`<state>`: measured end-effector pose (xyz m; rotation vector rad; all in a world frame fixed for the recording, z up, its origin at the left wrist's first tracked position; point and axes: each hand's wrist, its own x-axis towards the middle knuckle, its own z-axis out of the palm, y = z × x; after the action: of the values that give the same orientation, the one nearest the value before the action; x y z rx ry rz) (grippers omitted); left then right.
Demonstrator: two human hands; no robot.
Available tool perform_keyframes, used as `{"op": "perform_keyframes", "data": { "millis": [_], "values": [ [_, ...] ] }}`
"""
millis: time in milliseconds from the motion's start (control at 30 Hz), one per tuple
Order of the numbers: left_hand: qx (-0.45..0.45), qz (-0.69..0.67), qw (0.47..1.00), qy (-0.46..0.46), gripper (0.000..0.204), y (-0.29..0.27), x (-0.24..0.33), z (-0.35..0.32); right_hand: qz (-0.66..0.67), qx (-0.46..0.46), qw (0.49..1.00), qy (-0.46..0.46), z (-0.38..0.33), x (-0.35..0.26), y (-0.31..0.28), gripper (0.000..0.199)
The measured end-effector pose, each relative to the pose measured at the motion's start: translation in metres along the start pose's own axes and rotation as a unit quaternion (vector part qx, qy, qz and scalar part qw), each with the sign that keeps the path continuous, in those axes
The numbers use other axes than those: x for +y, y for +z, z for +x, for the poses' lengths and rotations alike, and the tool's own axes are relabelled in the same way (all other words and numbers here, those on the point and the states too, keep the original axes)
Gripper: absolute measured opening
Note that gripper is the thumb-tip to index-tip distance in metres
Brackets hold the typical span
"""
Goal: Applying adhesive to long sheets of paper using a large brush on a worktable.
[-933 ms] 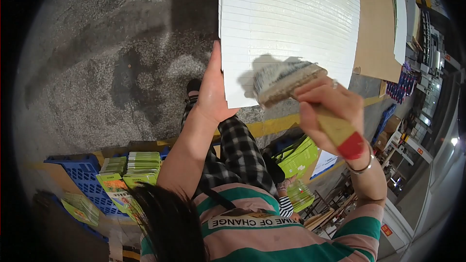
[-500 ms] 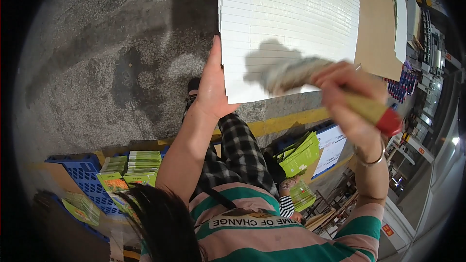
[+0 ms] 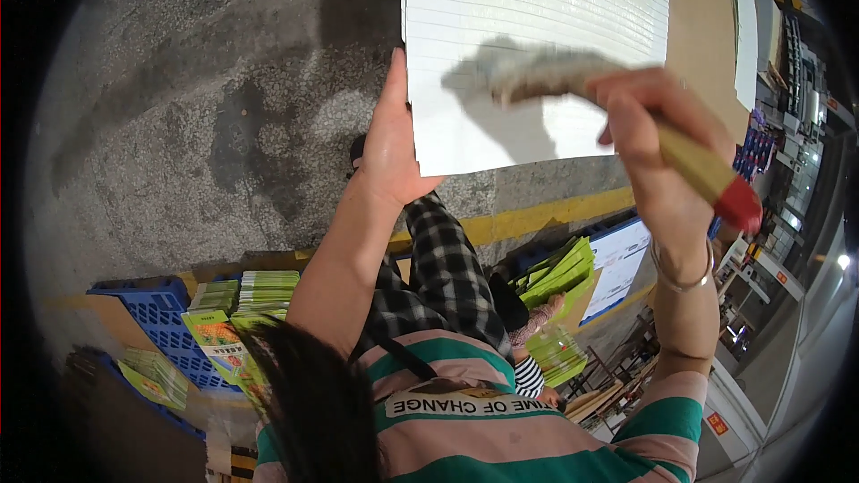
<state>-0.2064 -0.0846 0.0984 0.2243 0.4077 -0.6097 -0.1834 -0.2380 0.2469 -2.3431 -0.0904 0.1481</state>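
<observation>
The right hand [image 3: 662, 130] gripped a broad bristle brush [image 3: 564, 76] over the fanned white sheets [image 3: 537, 0]; the left hand [image 3: 391, 143] lay along their left edge, its hidden grip impossible to tell. The brush seemed light and soft-tipped, best held by its handle [image 3: 702, 165]; the shiny sheets probably creased and slid easily.

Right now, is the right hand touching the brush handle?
Touching: the head view shows the right hand closed on the brush handle, whose red end juts from the grip.
</observation>
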Motion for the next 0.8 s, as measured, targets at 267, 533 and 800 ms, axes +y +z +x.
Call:
{"op": "perform_keyframes", "data": {
  "millis": [267, 533, 800],
  "values": [
    [-0.011, -0.021, 1.000, -0.012, 0.071, -0.008, 0.002, 0.001, -0.012, -0.077, 0.992, -0.103, -0.035, 0.024, 0.004, 0.007],
    [0.003, 0.016, 1.000, 0.000, 0.070, -0.008, -0.001, 0.003, -0.071, -0.088, 0.989, -0.094, -0.050, 0.023, 0.011, 0.014],
    [-0.015, -0.031, 0.999, -0.011, 0.068, -0.001, 0.000, 0.002, -0.093, -0.097, 0.986, -0.100, -0.051, 0.021, 0.018, 0.009]
  ]
}}
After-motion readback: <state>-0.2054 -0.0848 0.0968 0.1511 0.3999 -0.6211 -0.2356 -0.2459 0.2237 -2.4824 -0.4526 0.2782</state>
